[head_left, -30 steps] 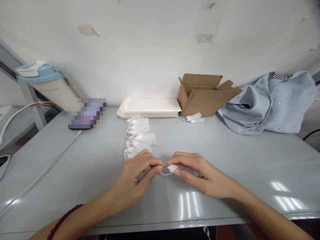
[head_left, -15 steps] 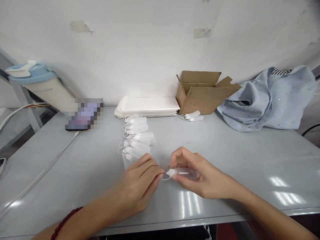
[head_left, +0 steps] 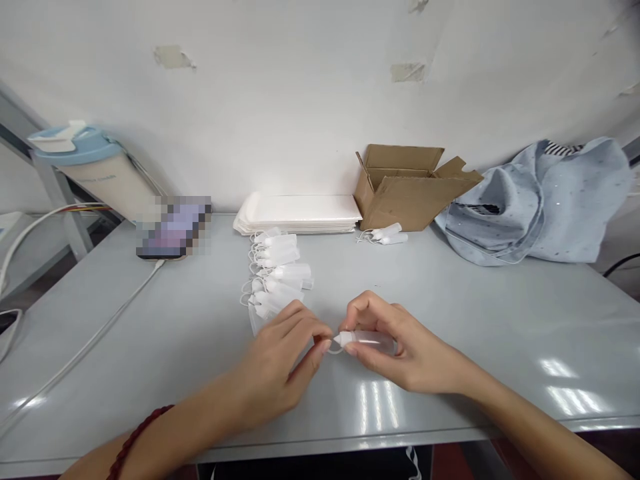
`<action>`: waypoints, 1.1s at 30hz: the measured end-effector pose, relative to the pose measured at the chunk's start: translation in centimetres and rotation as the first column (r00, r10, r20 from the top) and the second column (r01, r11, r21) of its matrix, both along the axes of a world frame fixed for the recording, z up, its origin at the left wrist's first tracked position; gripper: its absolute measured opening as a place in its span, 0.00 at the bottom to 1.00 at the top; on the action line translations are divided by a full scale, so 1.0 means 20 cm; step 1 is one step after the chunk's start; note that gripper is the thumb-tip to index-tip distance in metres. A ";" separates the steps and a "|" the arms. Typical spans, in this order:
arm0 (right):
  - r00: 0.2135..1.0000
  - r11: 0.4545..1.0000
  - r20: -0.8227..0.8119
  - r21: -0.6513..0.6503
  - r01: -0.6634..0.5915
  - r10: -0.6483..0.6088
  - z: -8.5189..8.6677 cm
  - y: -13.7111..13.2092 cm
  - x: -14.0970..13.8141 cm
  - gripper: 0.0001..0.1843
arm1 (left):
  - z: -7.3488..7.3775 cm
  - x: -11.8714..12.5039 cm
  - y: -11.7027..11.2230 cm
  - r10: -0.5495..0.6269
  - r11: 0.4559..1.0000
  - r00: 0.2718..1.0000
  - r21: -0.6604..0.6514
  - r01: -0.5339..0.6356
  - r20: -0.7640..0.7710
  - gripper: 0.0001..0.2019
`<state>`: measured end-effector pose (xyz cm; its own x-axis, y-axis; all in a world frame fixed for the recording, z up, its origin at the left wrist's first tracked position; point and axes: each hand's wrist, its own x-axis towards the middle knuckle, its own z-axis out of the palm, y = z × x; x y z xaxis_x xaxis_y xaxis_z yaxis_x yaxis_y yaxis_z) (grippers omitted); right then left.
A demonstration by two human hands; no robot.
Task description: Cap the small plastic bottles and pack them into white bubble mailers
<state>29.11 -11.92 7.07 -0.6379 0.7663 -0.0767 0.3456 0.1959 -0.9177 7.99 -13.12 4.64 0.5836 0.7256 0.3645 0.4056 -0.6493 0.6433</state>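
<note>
A small translucent dropper bottle point(head_left: 374, 341) with a white pointed tip lies sideways in my right hand point(head_left: 403, 343), held between thumb and fingers. My left hand point(head_left: 287, 353) is closed in a pinch just left of the tip. A thin white cap strap point(head_left: 336, 351) curves from the bottle's neck to the left thumb and fingertip; whatever is at its end is hidden by the fingers. Beyond my left hand lies a row of similar dropper bottles point(head_left: 280, 273) with looped straps, partly covered by that hand.
Two more bottles point(head_left: 389, 233) lie before an open cardboard box point(head_left: 415, 200). Left of it is a stack of white padded envelopes point(head_left: 300, 213). A phone point(head_left: 175, 230) on a white cable point(head_left: 100, 333) and a blue-lidded tumbler point(head_left: 110, 177) stand left; a light blue cloth point(head_left: 545, 207) lies right.
My left hand's fingers have arched, and its index finger and thumb have shifted slightly at the strap end. The right hand still holds the bottle. The whole view has shifted a little.
</note>
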 end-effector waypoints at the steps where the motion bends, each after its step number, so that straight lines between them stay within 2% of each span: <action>1: 1.000 1.000 -0.010 0.001 0.000 0.000 0.00 0.00 0.00 0.08 | 0.00 0.00 0.00 0.016 1.000 1.000 0.012 -0.016 0.012 0.06; 9: 1.000 1.000 -0.003 0.021 -0.001 0.001 0.01 0.01 0.01 0.11 | -0.01 -0.02 0.01 0.050 0.997 0.994 0.055 -0.056 0.102 0.07; 15: 0.994 0.975 0.053 0.209 0.080 -0.093 -0.01 0.05 0.04 0.11 | 0.02 -0.05 0.03 0.207 0.973 0.974 0.080 -0.214 0.092 0.06; 20: 0.994 0.960 0.033 0.265 0.088 -0.101 -0.03 0.05 0.04 0.11 | 0.03 -0.05 0.03 0.205 0.976 0.973 0.052 -0.211 0.103 0.06; 28: 0.995 0.961 0.023 0.264 0.083 -0.093 -0.02 0.05 0.03 0.11 | 0.03 -0.05 0.02 0.188 0.981 0.974 0.021 -0.192 0.122 0.07; 33: 0.997 0.956 0.023 0.285 0.068 -0.077 -0.03 0.05 0.03 0.11 | 0.05 -0.05 0.01 0.158 0.987 0.978 -0.040 -0.154 0.136 0.07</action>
<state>29.77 -10.97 6.56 -0.5806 0.8037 0.1304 0.3977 0.4198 -0.8158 6.99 -12.91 5.60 0.4078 0.8156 0.4106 0.4066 -0.5648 0.7181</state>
